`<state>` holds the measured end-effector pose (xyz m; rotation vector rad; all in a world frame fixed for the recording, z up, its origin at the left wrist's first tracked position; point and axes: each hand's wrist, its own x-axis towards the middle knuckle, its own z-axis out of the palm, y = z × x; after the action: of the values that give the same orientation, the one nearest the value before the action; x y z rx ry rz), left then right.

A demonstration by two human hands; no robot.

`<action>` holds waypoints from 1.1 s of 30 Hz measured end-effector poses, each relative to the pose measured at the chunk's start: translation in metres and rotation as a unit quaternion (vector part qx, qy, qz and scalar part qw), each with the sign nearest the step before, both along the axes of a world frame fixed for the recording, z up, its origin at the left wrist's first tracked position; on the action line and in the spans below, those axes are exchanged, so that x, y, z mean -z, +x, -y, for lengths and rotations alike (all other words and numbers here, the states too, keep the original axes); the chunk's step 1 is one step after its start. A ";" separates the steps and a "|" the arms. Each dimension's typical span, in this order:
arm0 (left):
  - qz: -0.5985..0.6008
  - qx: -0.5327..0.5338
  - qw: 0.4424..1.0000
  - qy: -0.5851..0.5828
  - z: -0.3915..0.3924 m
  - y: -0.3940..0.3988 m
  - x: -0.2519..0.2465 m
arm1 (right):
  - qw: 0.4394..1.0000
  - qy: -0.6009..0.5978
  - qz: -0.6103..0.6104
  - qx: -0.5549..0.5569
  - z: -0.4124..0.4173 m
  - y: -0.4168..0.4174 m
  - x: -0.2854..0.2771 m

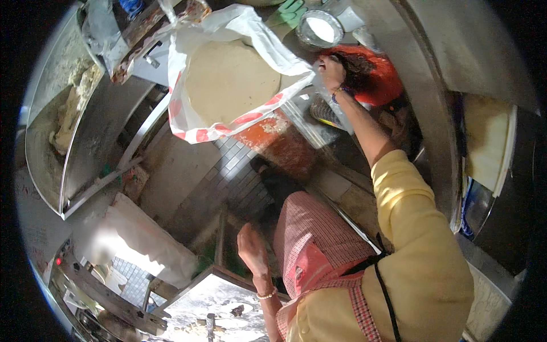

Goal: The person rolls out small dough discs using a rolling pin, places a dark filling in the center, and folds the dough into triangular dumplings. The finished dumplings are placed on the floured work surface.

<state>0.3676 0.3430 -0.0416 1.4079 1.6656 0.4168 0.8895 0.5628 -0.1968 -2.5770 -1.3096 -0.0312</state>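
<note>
My right hand [331,75], fingers curled, grips the edge of a clear plastic sheet or bag [342,114] that hangs along my wrist. It is beside a red basin [391,81] with something dark inside. To its left, a large smooth round mass of pale dough [233,79] lies in a white plastic bag with red marks [181,128]. The bag's edges are folded outward, and whatever supports it is hidden. My left hand [252,250] hangs low by my apron [318,231], fingers together and loosely curled, with nothing visible in it.
A metal bowl [301,32] holding something white stands behind the red basin, near a green glove [291,12]. At far left, a metal trough [85,132] carries dough scraps [64,124]. A floured work surface [213,295] lies low in front, near a white sack [145,239].
</note>
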 end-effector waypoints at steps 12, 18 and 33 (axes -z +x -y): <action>0.019 -0.097 0.995 -0.001 0.023 -0.008 -0.021 | 0.704 0.348 -0.602 0.144 0.063 -0.037 -0.084; 0.083 -0.174 0.980 0.056 0.052 -0.019 -0.053 | 0.663 0.108 -0.740 0.013 0.135 -0.193 -0.145; 0.240 -0.627 0.732 0.113 0.269 -0.109 -0.098 | 0.587 -0.222 -0.490 -0.604 0.359 -0.568 -0.246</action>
<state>0.2589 0.0744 0.0564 0.0109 1.9012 1.6174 0.3211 0.2039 0.0489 -0.8278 -2.1815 1.7790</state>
